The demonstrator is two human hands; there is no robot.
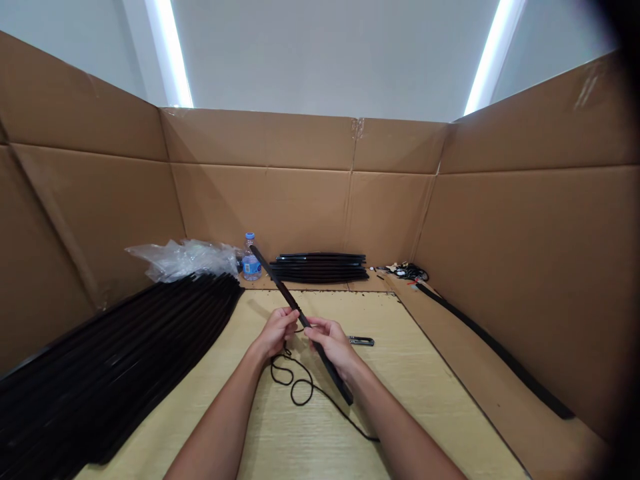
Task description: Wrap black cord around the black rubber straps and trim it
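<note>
Both hands meet just above the table: the left hand (277, 333) is curled closed on a long, narrow black strip (285, 291), and the right hand (333, 345) grips the same strip lower down, its fingers wrapped over it and hiding the part between them. The strip slants across the view, its upper tip pointing toward the far wall. A thin black cord (311, 387) drops from near the left hand and lies in loose loops on the table (where it meets the strip is hidden by the fingers). Just beside the right hand lies a small black-and-silver metal object (361, 341), too small to name. The table (425, 400) has a pale wood-grain top. A large stack of black strips (115, 360) is cut off by the lower left of the view, while a smaller stack of black strips (320, 268) sits at the back beside a plastic water bottle (251, 265) and a crumpled clear plastic bag (185, 260). Brown corrugated cardboard walls (260, 200) surround all this, beneath white ceiling strip lights (170, 53).
</note>
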